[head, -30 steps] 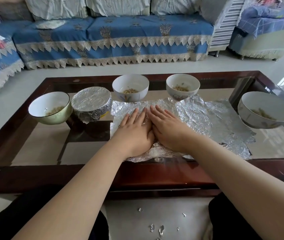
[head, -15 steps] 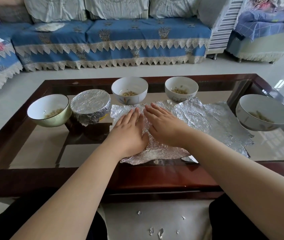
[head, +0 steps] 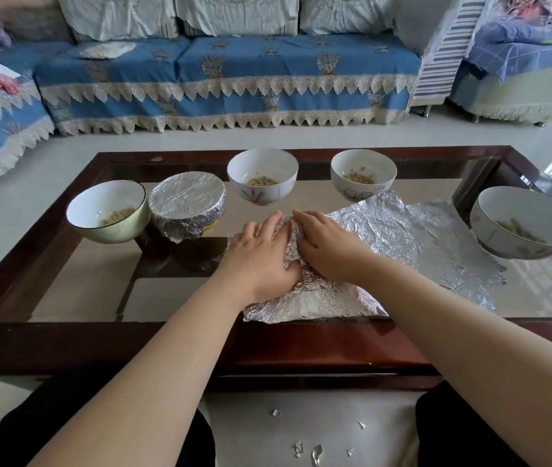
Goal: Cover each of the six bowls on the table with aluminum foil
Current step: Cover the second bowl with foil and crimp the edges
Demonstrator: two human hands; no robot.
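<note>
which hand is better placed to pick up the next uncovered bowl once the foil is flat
Probably the left hand. The nearest open bowl, the flower-print bowl, stands just beyond its fingertips; the right hand lies flat on the foil sheet, farther from it.

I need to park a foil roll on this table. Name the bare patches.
Bare glass lies at the near left, between the green bowl, the left hand and the table's near rim. The far row of bowls and the foil sheet crowd the rest.
</note>
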